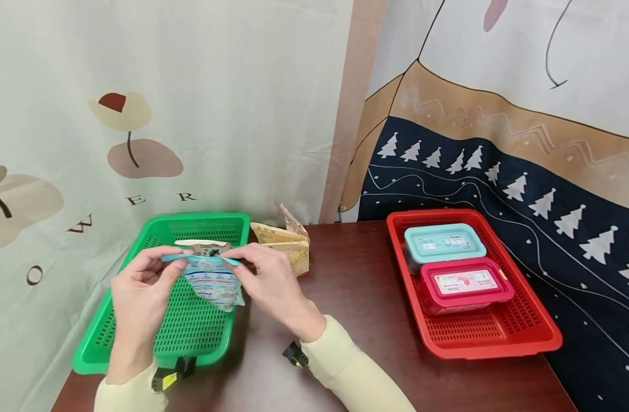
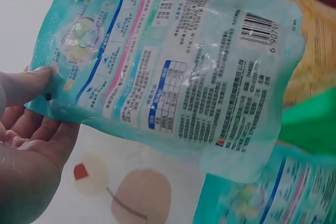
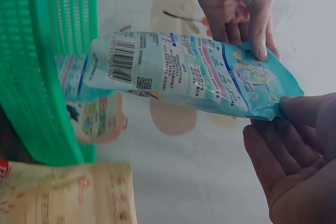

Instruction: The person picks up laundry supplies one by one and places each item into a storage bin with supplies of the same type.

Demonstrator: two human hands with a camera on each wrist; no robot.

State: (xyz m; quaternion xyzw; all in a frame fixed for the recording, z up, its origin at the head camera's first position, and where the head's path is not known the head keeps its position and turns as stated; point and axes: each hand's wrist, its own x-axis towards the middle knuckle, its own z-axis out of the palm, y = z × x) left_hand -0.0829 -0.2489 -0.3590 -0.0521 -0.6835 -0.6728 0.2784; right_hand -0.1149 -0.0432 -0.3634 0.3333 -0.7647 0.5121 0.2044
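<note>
Both hands hold up a light blue printed plastic pouch [image 1: 211,286] by its top edge, over the right part of the green basket [image 1: 191,339]. My left hand [image 1: 139,292] pinches one top corner between thumb and fingers. At the opposite corner my right hand [image 1: 273,280] pinches the edge the same way. Dense text and a barcode cover the pouch's near face in the left wrist view. Behind it, a second light blue pouch [image 2: 278,192] shows in that view. A brownish pack [image 3: 100,119] shows through the basket's opening in the right wrist view.
Yellowish paper packs [image 1: 294,254] stand right of the green basket on the dark wooden table [image 1: 345,297]. Farther right, a red basket [image 1: 500,350] holds a teal-lidded box [image 1: 445,241] and a magenta-lidded box [image 1: 464,283]. Printed curtains [image 1: 253,114] hang behind.
</note>
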